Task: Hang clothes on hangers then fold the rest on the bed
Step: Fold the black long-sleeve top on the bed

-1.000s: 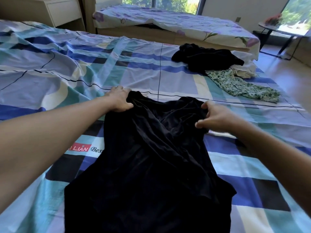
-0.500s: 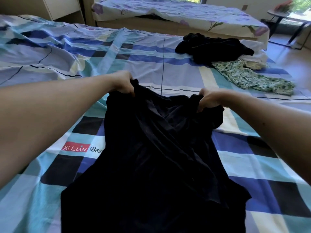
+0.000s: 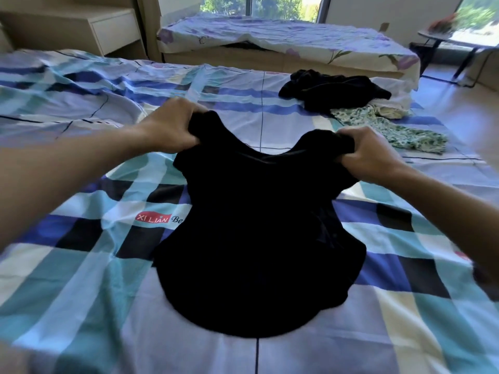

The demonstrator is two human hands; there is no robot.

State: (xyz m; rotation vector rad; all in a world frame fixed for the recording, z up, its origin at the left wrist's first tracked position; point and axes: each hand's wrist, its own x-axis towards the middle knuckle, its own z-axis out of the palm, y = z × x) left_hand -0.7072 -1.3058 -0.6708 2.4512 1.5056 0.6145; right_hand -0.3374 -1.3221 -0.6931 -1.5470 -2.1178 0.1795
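A black top (image 3: 256, 225) hangs from both my hands above the checked bedsheet (image 3: 81, 265), its lower hem resting on the bed. My left hand (image 3: 170, 125) grips the left shoulder of the black top. My right hand (image 3: 370, 155) grips the right shoulder. The scooped neckline sags between them. No hanger is in view.
A crumpled black garment (image 3: 332, 90), a green floral garment (image 3: 391, 130) and a cream piece (image 3: 391, 112) lie at the bed's far right. Beyond stand a second bed (image 3: 283, 39), a wooden drawer unit (image 3: 113, 31) and a small table (image 3: 445, 39) by the window.
Both hands have lifted the black top by its shoulders and pulled them apart. The garment has come up off the bed and now hangs spread between them.
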